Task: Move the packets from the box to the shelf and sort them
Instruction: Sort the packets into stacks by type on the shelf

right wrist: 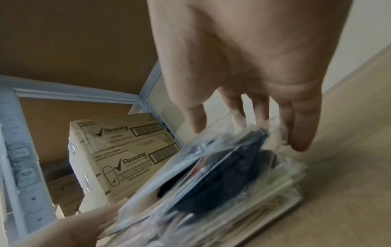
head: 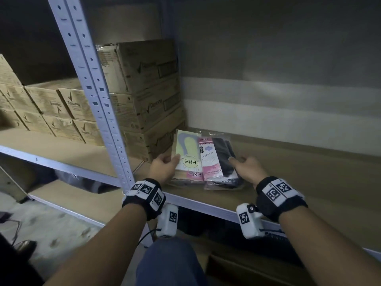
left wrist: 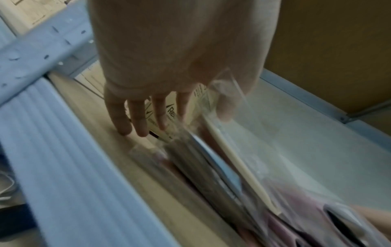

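A stack of clear-wrapped packets [head: 206, 159] lies on the brown shelf board [head: 299, 172], near its front edge. The top ones show a pale card marked ENE, a pink label and black cloth. My left hand [head: 173, 162] holds the stack's left side, with the thumb on the ENE packet and the fingers below its edge. In the left wrist view the packets [left wrist: 211, 175] run between the thumb and the straight fingers of that hand [left wrist: 186, 120]. My right hand [head: 241, 164] touches the stack's right side with straight fingers. The right wrist view shows this hand [right wrist: 249, 133] over the black packet [right wrist: 222, 175].
Stacked Rexona cartons [head: 148, 83] stand just left of and behind the packets. A grey perforated upright [head: 97, 96] rises in front of them. The shelf board runs bare to the right. Below the shelf's metal front rail [head: 216, 209] are my knee [head: 171, 263] and a brown carton [head: 237, 269].
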